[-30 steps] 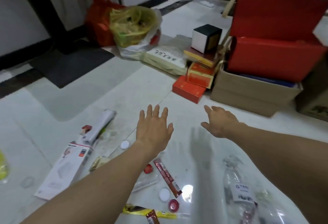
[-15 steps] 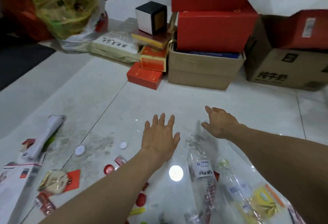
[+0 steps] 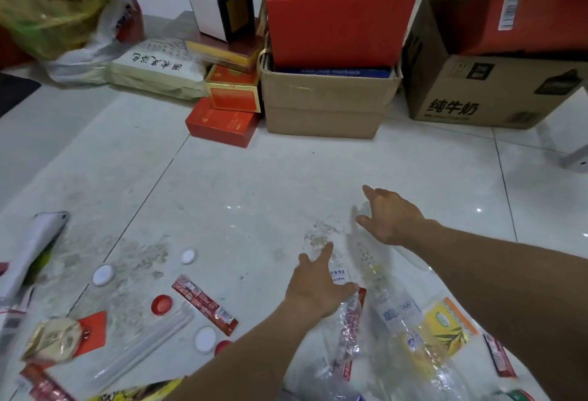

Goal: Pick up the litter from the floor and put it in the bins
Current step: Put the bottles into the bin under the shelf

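Note:
Litter lies across the white tiled floor: crumpled clear plastic bottles, one with a white label [image 3: 339,273] and one with a blue label [image 3: 393,314], a yellow packet [image 3: 445,327], a red wrapper strip [image 3: 203,303], a red cap [image 3: 161,304] and white caps [image 3: 102,274]. My left hand [image 3: 313,284] lies over the white-label bottle, the label showing between straight forefinger and thumb. My right hand [image 3: 391,219] hovers with fingers stretched over the top end of another clear bottle [image 3: 362,209]. Neither hand grips anything.
A yellow-green plastic bag [image 3: 54,3] of rubbish stands at the far left. Cardboard boxes [image 3: 324,108] [image 3: 477,92] with red boxes on them line the back, small red and gold boxes [image 3: 222,122] beside them. A gold wrapper [image 3: 54,340] and rolled white paper [image 3: 35,248] lie left.
My view has swung right and down. Both hands have dropped towards the clear bottles; my left hand now lies on the white-label one and my right is over another bottle's top.

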The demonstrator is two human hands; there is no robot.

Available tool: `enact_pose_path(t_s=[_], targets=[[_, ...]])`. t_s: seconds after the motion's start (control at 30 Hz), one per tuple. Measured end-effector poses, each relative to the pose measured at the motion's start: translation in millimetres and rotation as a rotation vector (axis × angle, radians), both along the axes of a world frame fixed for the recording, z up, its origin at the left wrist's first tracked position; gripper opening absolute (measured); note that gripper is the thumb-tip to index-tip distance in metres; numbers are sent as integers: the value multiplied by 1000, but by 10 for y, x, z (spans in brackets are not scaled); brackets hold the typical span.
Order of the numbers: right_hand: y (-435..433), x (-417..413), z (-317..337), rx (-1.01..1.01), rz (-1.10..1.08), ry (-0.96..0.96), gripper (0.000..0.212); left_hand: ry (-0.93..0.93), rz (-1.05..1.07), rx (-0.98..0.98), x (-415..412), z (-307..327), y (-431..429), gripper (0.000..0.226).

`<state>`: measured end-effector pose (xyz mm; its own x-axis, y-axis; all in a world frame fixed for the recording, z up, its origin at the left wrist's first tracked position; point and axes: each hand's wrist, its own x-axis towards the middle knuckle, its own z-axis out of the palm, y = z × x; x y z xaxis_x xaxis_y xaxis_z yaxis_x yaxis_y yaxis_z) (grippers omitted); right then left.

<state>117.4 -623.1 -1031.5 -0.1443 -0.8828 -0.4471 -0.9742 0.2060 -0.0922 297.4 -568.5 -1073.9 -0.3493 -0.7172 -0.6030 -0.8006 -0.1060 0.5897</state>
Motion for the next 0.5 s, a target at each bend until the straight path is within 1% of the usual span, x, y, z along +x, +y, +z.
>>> enact_pose_path(t_s=[0.1,0.23,0.4,0.5], targets=[[90,-57,-14,-4,-33,-41,70,98,96,42,-36,-66,69,91],[238,-104,-17,-63,-19,-72,72,143,175,25,-38,-87,100,88],[456,-123,23,-164,-38,-131,73,191,215,-61,32,-53,63,85],[634,-153,25,-182,-71,-159,73,217,201,-103,65,-18,39,84]])
